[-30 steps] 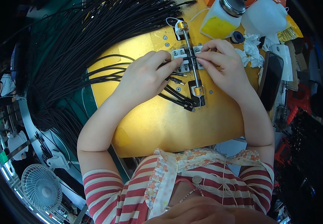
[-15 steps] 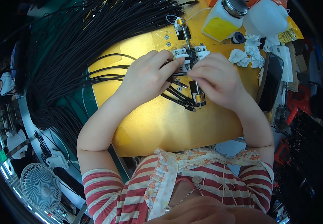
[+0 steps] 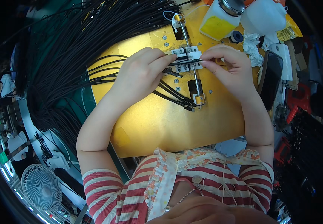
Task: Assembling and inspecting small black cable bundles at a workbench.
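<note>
1. Our right hand (image 3: 231,71) pinches the tip of a black cable (image 3: 185,62) at upper centre.
2. Our left hand (image 3: 141,76) pinches the same cable, stretching it across the white clamp fixture (image 3: 187,59).
3. Beneath lies the yellow board (image 3: 161,119); the cable bundle (image 3: 79,41) fans toward the upper left.

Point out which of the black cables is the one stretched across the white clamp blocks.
The black cable pinched between the left hand and right hand; it spans the white clamp blocks, while the others lie loose below and left.

Red-and-white striped short sleeves, floral ruffled collar, bare forearms
</note>
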A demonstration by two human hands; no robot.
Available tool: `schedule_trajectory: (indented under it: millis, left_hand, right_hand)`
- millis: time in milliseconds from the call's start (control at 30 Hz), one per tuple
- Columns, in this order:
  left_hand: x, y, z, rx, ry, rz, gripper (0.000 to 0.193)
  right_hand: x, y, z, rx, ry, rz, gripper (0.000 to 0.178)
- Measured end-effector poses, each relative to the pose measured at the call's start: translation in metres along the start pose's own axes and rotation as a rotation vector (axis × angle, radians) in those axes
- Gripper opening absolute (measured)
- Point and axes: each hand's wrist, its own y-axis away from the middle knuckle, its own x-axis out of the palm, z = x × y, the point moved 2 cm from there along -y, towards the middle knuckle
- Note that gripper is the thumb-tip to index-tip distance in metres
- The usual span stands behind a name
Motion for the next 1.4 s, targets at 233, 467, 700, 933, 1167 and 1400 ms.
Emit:
schedule_trajectory:
  millis: [233,467,700,933,1167,1400]
  left_hand:
    - [-0.021,-0.003,-0.014,-0.13,0.253,0.208,0.056]
    - [0.007,-0.002,-0.006,0.062,-0.181,0.09,0.05]
    - [0.012,-0.004,-0.007,0.085,-0.205,0.084,0.05]
    - [0.012,0.0,-0.008,0.001,-0.167,0.147,0.067]
    - [0.013,-0.005,-0.005,0.075,-0.161,0.046,0.049]
    - [0.009,-0.005,-0.002,0.063,-0.128,0.058,0.042]
  right_hand:
    - [0.002,-0.004,-0.004,-0.068,0.003,0.062,0.007]
    - [0.006,-0.007,-0.019,-0.085,0.26,0.002,0.005]
    - [0.005,-0.005,-0.018,-0.14,0.33,-0.002,0.007]
    - [0.007,0.0,-0.016,-0.192,0.418,-0.009,0.007]
    - [0.006,0.001,-0.013,-0.258,0.495,-0.023,0.005]
    - [0.005,0.001,-0.007,-0.317,0.499,0.019,0.01]
